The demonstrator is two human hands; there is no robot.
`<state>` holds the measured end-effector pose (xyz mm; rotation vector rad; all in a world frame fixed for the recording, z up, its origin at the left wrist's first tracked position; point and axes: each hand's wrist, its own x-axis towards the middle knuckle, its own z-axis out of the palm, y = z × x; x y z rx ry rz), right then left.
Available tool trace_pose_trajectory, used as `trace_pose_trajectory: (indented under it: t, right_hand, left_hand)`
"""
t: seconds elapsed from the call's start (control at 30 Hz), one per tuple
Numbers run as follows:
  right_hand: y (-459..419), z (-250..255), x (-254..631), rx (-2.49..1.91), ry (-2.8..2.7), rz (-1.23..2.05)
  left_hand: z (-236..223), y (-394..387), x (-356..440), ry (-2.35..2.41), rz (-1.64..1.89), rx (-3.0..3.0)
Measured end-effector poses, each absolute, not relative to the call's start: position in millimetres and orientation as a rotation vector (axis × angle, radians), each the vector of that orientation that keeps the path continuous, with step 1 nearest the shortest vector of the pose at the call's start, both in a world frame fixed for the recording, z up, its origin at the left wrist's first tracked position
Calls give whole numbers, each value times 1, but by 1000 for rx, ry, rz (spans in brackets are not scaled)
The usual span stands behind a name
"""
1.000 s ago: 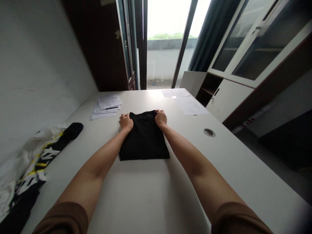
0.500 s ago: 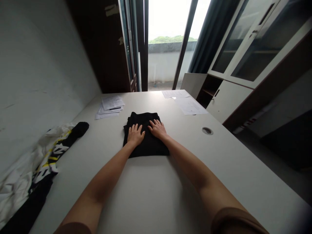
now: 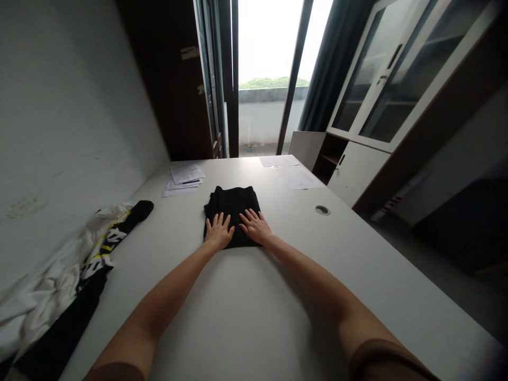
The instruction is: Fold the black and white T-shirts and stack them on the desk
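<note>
A black garment (image 3: pixel 235 201), folded into a compact, roughly square bundle, lies on the white table (image 3: pixel 238 312). Which kind of garment it is, I cannot tell. My left hand (image 3: pixel 218 232) rests flat on its near left part, fingers spread and pointing away from me. On the near right part lies my right hand (image 3: pixel 254 227), also flat with its fingers apart. Both palms touch the cloth and neither grips it. Parts of the near edge are hidden under the hands.
Along the wall at the left lies a heap of white, black and yellow clothing (image 3: pixel 97 256). Loose papers (image 3: pixel 184 177) sit at the far left, more sheets (image 3: pixel 299 177) at the far right. A round cable hole (image 3: pixel 322 210) is at the right. White cabinets (image 3: pixel 359 172) stand beyond.
Both hands have slid toward me over the black garment, from its middle to its near part. The camera view has shifted slightly.
</note>
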<state>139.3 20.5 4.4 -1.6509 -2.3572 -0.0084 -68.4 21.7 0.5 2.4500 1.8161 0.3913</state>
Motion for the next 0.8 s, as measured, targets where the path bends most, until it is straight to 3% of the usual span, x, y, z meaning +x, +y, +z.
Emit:
trace_pose_trajectory:
  t: [0.33,0.57,0.8]
  right_hand:
    - [-14,1,143,-1678,-2295,-1]
    - [-42,3,152,-1621,-2382,23]
    - [-53,10,159,-1543,-2372,78]
  left_hand:
    - [-3,-21,-78,1779,433,2528]
    - [11,-27,-118,1383,320,2589]
    - [13,-31,-142,1285,653,2561]
